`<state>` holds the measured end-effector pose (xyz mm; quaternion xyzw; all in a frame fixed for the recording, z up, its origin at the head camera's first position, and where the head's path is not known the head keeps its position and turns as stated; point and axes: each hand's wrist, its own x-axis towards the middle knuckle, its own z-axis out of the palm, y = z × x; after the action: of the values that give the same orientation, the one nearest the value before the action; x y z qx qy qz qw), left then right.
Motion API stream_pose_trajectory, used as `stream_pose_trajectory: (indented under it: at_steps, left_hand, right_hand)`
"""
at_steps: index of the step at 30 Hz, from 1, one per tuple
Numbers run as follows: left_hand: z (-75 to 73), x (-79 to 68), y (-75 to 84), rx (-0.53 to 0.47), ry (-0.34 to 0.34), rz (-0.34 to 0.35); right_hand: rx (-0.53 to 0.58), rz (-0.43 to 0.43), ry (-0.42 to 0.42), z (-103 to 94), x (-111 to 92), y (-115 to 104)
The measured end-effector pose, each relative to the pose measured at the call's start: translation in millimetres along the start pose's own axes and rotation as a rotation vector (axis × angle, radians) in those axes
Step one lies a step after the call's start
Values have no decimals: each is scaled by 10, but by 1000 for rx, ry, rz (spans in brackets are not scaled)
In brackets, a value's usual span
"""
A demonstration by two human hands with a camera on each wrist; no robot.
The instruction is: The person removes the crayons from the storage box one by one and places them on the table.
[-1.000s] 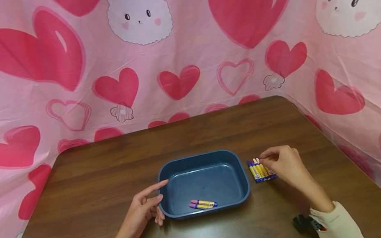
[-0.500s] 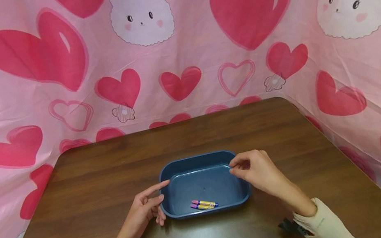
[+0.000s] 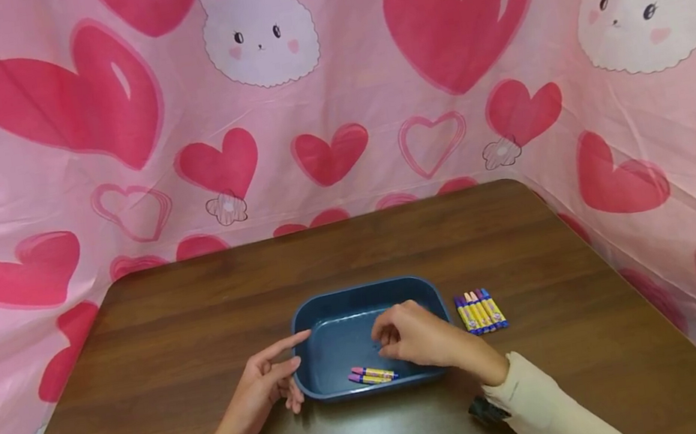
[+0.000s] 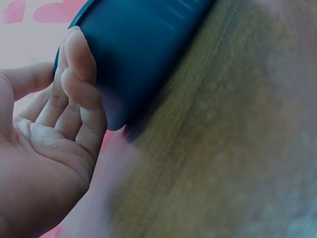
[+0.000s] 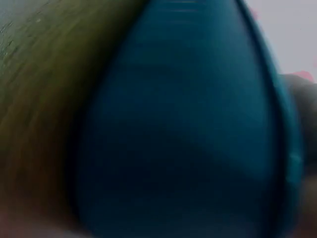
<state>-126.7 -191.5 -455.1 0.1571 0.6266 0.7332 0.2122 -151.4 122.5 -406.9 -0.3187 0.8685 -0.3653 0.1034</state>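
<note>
On the table [image 3: 198, 309], a tray [image 3: 336, 348] of crayons [image 3: 376, 373] is touched by the loose left hand [image 3: 263, 380]; whether anything is pinched by the right hand [image 3: 418, 336] cannot be told

My head feed looks forward and down; both wrist feeds face the same blue tray [image 3: 336, 349] side-on, close

Blue tray [image 3: 339, 336]; two pinkish crayons [image 3: 376, 374] inside; yellow-wrapped crayon row [image 3: 481, 313] just beside

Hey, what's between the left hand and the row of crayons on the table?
The head view shows the blue tray there, with two crayons in it and the right hand over it, then a narrow strip of bare table.
</note>
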Motion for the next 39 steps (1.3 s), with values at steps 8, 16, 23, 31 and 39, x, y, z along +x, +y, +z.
stream_pose_trajectory:
  at_steps: [8, 16, 23, 31, 39]
  left_hand:
    - [3, -5, -1, 1, 0, 11]
    - [-5, -1, 1, 0, -5, 22]
    - [-3, 2, 8, 5, 3, 6]
    - [4, 9, 19, 25, 2, 9]
    - [7, 3, 28, 31, 8, -7]
  right_hand:
    - [-51, 22, -153, 213, 120, 85]
    - [-22, 15, -191, 223, 146, 67]
    - [-37, 27, -105, 229, 176, 95]
    - [-52, 14, -68, 263, 186, 133]
    - [-48, 43, -47, 266, 190, 118]
